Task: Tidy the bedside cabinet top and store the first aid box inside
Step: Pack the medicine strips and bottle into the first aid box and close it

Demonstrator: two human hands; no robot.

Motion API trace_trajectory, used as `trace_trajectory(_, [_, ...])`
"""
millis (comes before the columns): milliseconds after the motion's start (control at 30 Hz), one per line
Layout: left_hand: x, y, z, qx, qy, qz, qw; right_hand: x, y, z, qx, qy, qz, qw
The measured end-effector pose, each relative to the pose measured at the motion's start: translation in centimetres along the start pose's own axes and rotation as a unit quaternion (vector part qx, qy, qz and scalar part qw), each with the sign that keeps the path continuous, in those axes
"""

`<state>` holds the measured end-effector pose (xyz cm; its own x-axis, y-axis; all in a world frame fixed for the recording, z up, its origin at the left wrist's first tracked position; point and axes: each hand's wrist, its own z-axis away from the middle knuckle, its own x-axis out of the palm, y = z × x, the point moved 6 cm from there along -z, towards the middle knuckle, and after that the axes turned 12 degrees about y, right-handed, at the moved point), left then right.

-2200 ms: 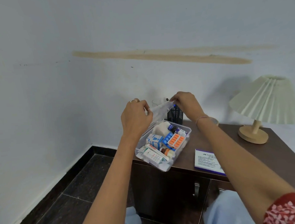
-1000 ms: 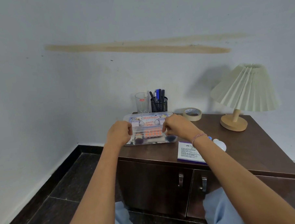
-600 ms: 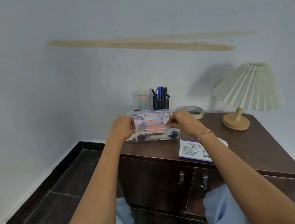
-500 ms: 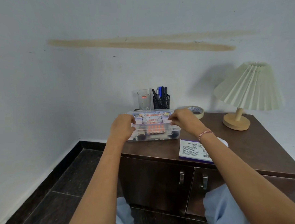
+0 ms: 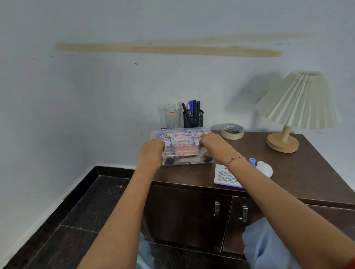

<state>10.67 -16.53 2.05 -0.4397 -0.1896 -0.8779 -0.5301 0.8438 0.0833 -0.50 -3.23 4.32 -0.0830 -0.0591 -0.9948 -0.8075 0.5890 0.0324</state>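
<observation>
Fingers (image 5: 162, 145) of the left hand (image 5: 151, 153) are curled over the left end of the clear plastic first aid box with a printed lid (image 5: 182, 147), and those of the right hand (image 5: 213, 147) are curled over its right end, so the box is gripped between both hands. The lid is seen closed on top, red lettering and an orange blister pack showing through the plastic. The box is placed at the front left corner of the dark brown wooden cabinet top, the bench (image 5: 296, 169), its underside apparently touching the surface, though a slight lift cannot be ruled out.

A braided red and white bracelet (image 5: 234, 160) is worn on the right wrist. Just right of that wrist a white leaflet with a purple edge (image 5: 225, 178) is laid flat near the front edge, and beside it a white bulb with a blue cap (image 5: 262, 168) is seen lying on its side.

Behind the box, against the pale wall, a clear drinking glass with a red label (image 5: 172, 116) is stood upright, with a black mesh pen holder filled with pens (image 5: 193, 118) just beside it. A roll of beige masking tape (image 5: 232, 131) is laid flat further right. A lamp with a pleated cream shade and a round wooden base (image 5: 297, 102) is stood at the back right.

Below the top, two dark cabinet doors with metal handles (image 5: 216, 209) are seen closed. Pale blue trouser knees (image 5: 265, 246) are visible at the bottom above the dark tiled floor (image 5: 65, 230).
</observation>
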Motion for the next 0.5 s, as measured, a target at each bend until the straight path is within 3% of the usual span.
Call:
trace_trajectory(133, [0.2, 0.2, 0.1, 0.018, 0.008, -0.002, 1.0, 0.8, -0.1, -0.3, 0.0, 0.011, 0.024, 1.0])
trace_trajectory(233, [0.3, 0.5, 0.3, 0.037, 0.013, -0.022, 0.999, 1.5, -0.3, -0.3, -0.023, 0.075, 0.035, 0.996])
trace_trajectory(500, [0.6, 0.5, 1.4, 0.014, 0.027, -0.008, 0.999, 2.4, -0.8, -0.4, -0.044, 0.127, 0.039, 0.99])
